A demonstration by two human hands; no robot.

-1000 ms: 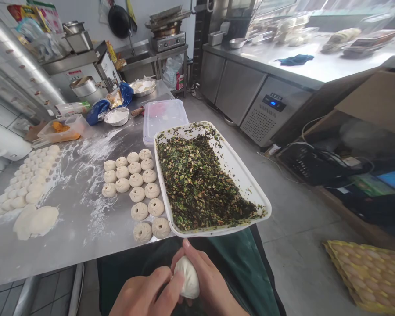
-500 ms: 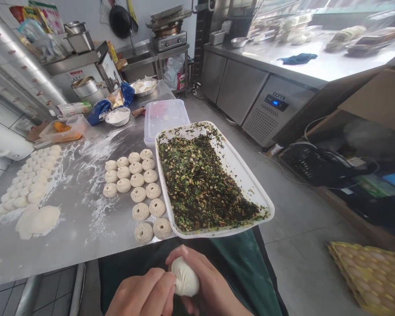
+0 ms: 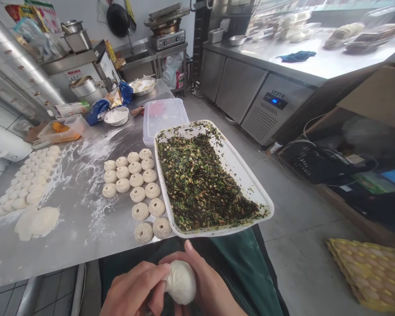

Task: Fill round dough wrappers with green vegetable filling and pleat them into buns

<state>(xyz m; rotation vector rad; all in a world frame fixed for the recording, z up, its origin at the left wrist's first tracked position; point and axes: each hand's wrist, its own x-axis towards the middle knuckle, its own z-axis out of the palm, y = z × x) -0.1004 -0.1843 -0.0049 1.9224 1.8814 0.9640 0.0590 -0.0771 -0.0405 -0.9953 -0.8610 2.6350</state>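
- Dough bun (image 3: 181, 282) held below the near edge of the steel table (image 3: 72, 237), over the green apron (image 3: 246, 272)
- Cupped in right hand (image 3: 207, 289), fingers curled round it; pinched by left hand (image 3: 134, 292), thumb and fingertips closed on its side
- Best turned bit by bit, pleats kept small and even, grip light so filling stays inside
- White tray (image 3: 246, 175) of chopped green filling (image 3: 200, 184) overhanging the near right corner, close above the hands
- Finished buns (image 3: 136, 193) in rows just left of the tray; dough pieces (image 3: 29, 180) along the left edge
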